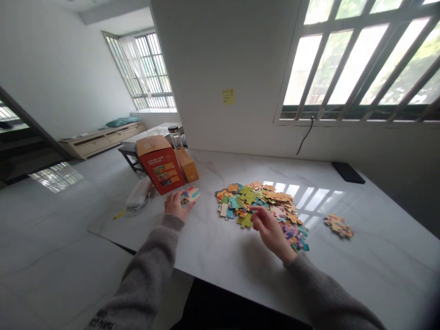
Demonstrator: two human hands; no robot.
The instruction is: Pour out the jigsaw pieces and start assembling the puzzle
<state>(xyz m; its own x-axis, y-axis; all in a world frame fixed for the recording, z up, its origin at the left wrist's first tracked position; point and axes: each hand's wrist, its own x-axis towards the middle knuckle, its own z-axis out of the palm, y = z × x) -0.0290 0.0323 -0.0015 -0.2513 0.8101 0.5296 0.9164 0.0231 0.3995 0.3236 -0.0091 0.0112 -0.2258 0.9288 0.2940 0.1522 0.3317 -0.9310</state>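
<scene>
My left hand (176,206) is at the left of the white table, its fingers and thumb round the edge of a small cluster of colourful puzzle pieces (190,195). My right hand (270,229) hovers at the near edge of a large pile of jigsaw puzzle pieces (247,195). Its fingers are loosely bent, with index and thumb a little apart and no piece seen between them. Green, orange, blue and purple pieces overlap in the pile, and some lie with the plain tan back up. Part of the pile is hidden behind my right hand.
A separate small stack of puzzle pieces (338,226) lies to the right. An open red puzzle box (161,167) and an orange box (187,165) stand at the back left, beside a white power strip (139,195). A black phone (348,173) rests at the back right.
</scene>
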